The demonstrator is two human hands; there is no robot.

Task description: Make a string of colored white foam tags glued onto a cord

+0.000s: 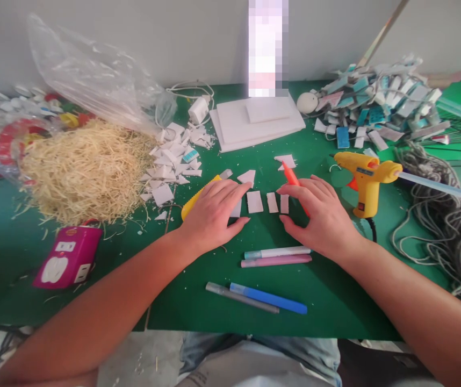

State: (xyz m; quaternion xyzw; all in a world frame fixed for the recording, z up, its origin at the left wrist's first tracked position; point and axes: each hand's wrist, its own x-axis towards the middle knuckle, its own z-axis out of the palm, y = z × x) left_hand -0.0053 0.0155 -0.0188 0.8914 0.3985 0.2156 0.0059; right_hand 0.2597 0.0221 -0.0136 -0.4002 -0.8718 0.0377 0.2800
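Note:
My left hand (pixel 215 212) lies with thumb and index finger apart, touching or just above a pale foam piece (pixel 236 208). Partly under that hand is a yellow cutter knife (pixel 195 201). An orange marker (pixel 290 174) sits in my right hand (pixel 319 215), whose fingers curl around it. My right thumb and index finger flank a small white strip (pixel 284 203); whether they touch it is unclear. Between the hands lie a white square (pixel 255 202) and another narrow strip (pixel 272 202). Beyond them are offcuts (pixel 246 178).
Several markers (pixel 268 298) lie nearest me. A yellow glue gun (pixel 365 180) with its stick stands right, near grey yarn (pixel 444 226). Straw (pixel 89 172), foam scraps (pixel 170 156) and a magenta power socket (pixel 68 258) are left. White sheets (pixel 230 134) lie behind.

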